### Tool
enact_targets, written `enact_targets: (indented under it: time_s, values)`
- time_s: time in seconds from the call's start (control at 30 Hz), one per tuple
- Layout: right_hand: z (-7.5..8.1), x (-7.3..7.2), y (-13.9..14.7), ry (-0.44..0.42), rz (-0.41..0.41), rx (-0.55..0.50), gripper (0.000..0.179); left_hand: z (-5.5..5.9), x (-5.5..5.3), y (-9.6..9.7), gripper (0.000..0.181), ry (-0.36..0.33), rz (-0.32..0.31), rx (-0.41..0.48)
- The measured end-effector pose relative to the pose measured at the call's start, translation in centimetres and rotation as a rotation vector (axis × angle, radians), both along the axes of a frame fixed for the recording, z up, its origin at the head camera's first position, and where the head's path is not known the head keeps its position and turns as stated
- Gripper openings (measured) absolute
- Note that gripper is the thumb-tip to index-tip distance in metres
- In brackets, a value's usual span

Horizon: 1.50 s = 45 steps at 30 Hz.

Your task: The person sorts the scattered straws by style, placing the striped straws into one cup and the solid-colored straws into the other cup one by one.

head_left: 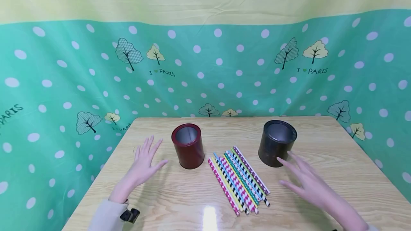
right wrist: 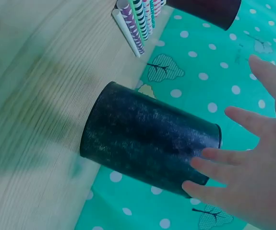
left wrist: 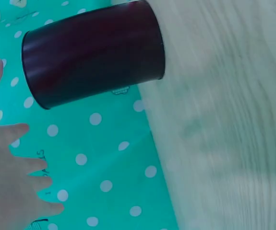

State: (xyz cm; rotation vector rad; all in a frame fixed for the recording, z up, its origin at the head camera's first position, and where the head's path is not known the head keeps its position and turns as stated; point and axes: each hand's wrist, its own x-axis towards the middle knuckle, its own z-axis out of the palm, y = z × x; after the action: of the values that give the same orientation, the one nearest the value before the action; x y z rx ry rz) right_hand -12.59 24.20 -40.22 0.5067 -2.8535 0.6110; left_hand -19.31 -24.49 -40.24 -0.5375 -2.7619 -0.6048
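Note:
A dark red open-topped tin (head_left: 189,152) stands upright on the table. Just left of it in the head view, my left hand (head_left: 144,165) hovers with fingers spread, holding nothing. Toward the right stands a black tin (head_left: 277,147), also upright and open at the top. My right hand (head_left: 305,181) is in front of it, fingers extended and nothing held; whether the fingertips touch the tin I cannot tell. Between the tins lies a row of several patterned paper straws (head_left: 239,181) in pink, yellow, blue, green, purple and black stripes or dots.
The wooden table (head_left: 173,202) has its far edge against a green dotted cloth (head_left: 218,70) that hangs behind and along the sides. A black strap with a small device (head_left: 130,215) sits on the left wrist.

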Motion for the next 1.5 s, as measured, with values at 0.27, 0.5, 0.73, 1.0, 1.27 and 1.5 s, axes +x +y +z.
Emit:
enact_targets:
  time_s: [0.27, 0.5, 0.73, 1.0, 1.27, 1.5]
  values:
    - [0.0, -1.4, -1.2, -0.044, 0.070, -0.038, 0.055, 0.5, -1.2, 0.2, 0.062, 0.046, -0.029, 0.124]
    - [-0.5, -3.3, -2.2, -0.136, 0.128, -0.103, 0.053, 0.5, -2.1, 0.7, 0.055, 0.053, -0.044, 0.259]
    - [-1.4, -5.3, -3.1, -0.167, 0.216, -0.120, 0.050, 0.4, -2.4, 1.5, 0.047, 0.074, -0.065, 0.405]
    - [-2.5, -7.2, -3.6, -0.283, 0.276, -0.209, 0.044, 1.5, -1.9, 3.6, 0.039, 0.091, -0.082, 0.557]
    - [-3.6, -8.7, -3.9, -0.348, 0.332, -0.262, 0.038, 1.8, -1.6, 5.1, 0.036, 0.022, -0.047, 0.695]
    - [-4.0, -9.3, -4.3, -0.398, 0.356, -0.239, 0.034, 1.2, -2.0, 5.6, 0.036, -0.019, -0.039, 0.843]
